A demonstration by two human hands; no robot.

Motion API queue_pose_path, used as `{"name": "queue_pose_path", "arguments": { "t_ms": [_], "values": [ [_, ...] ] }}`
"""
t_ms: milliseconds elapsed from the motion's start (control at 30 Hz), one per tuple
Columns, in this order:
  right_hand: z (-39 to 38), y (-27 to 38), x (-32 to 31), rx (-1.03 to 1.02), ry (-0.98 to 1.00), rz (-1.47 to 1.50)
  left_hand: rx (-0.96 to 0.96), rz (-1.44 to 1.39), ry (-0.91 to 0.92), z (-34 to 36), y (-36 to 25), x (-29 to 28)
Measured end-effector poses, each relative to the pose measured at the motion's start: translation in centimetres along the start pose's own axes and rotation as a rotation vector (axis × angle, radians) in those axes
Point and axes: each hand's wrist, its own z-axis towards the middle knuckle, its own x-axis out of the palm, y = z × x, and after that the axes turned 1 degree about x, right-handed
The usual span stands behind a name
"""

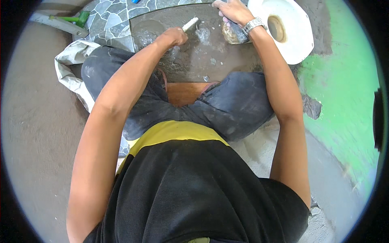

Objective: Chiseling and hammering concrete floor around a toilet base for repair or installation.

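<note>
My left hand grips a short pale stick or handle over a wet grey cement patch dotted with pale splashes and bits. My right hand, with a metal watch at the wrist, is raised at the top, fingers loosely bent and apart, just above a mottled stone-like lump; whether it touches the lump is unclear. Right of that lump is a white ceramic squat toilet pan with a stained opening.
Irregular grey mosaic tiles line the upper left, beside a grey bar and a green-handled tool. A crumpled white sack lies by my left knee. A wooden board is between my legs; green-coated floor spans the right.
</note>
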Motion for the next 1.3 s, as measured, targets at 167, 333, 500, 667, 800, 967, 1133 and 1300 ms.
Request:
{"name": "queue_pose_path", "arguments": {
  "t_ms": [167, 333, 500, 667, 800, 967, 1133, 1300],
  "values": [
    [-0.6, 0.8, 0.1, 0.060, 0.079, 0.198, 0.089, 0.019, -0.103, 1.5, 2.9, 3.3],
    [0.3, 0.3, 1.4, 0.139, 0.128, 0.188, -0.025, -0.091, -0.050, 2.5, 3.4, 4.9],
    [2.3, -2.1, 2.7, 0.045, 0.102, -0.093, 0.062, -0.162, 0.027, 1.8, 1.3, 6.6],
    [2.6, 0.4, 2.7, -0.284, -0.138, -0.415, -0.052, -0.285, -0.066, 1.3, 2.4, 9.9],
    [3.2, -2.1, 4.7, -0.419, -0.260, -0.454, -0.222, -0.382, -0.024, -1.3, 0.2, 9.2],
    [4.6, -7.8, 7.9, -0.182, 0.286, -0.770, -0.169, -0.402, -0.066, -1.2, 0.2, 9.6],
    [3.4, -1.1, 6.1, -0.249, 0.054, -0.568, -0.129, -0.382, 0.001, -2.0, 1.3, 8.9],
    [3.6, -6.2, 6.7, -0.456, -0.086, -0.787, -0.095, -0.452, -0.051, -1.8, 0.0, 9.0]
  ]
}}
